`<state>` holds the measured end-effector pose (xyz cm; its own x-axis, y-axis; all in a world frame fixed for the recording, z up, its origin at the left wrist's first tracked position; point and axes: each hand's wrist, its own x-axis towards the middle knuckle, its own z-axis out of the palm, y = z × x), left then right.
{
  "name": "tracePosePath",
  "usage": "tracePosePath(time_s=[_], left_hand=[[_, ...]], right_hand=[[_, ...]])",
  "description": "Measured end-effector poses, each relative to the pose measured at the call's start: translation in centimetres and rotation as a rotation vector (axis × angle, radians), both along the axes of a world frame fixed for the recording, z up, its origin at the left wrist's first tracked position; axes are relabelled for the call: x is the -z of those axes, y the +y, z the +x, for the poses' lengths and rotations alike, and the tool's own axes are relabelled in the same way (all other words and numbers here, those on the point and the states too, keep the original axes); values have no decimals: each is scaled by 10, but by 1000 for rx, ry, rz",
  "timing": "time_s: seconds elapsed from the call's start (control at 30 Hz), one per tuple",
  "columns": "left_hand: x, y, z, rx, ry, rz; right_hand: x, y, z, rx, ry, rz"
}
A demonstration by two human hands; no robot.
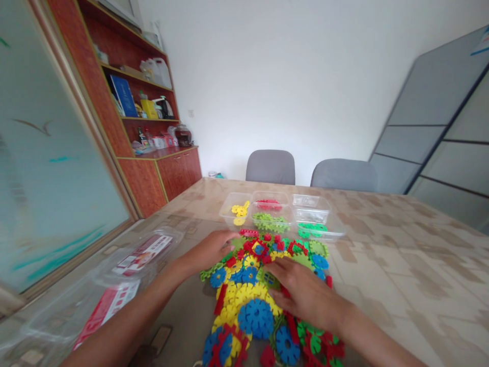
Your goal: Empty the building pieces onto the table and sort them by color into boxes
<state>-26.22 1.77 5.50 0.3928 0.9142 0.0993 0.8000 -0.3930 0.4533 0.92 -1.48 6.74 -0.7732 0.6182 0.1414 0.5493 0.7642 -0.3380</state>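
Note:
A spread pile of toothed plastic building discs in yellow, blue, red and green lies in front of me. At its far left edge is my left hand (214, 248), its thumb and forefinger closing at a light green plastic disc (237, 243). Over the middle right of the pile reaches my right hand (301, 288), palm down, fingers apart and touching the pieces. Below its fingertips sits a light green square piece (268, 278). Closer to me are a stack of blue discs (256, 317) and many yellow discs (244, 293). The palm hides some pieces.
Behind the pile stand clear plastic boxes: one with yellow discs (240, 209), one with light green pieces (270, 222), one with green discs (312, 229). Red pieces (268, 204) sit in another. Clear lids with labels (143, 255) lie left. Two grey chairs (270, 167) face me.

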Motion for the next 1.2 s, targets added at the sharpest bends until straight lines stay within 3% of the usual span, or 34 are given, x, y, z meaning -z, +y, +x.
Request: tracePosePath(time_s=[0.37, 0.87, 1.03, 1.2], left_hand=[[14, 5, 2, 5, -187, -65], [-1, 8, 11, -64, -587, -105], [4, -1, 27, 12, -620, -201], [6, -13, 44, 164, -558, -317]], right_hand=[[3, 26, 19, 96, 75, -47], [4, 48, 39, 45, 178, -105], [-3, 51, 40, 111, 223, -37], [-7, 50, 40, 129, 280, -92]])
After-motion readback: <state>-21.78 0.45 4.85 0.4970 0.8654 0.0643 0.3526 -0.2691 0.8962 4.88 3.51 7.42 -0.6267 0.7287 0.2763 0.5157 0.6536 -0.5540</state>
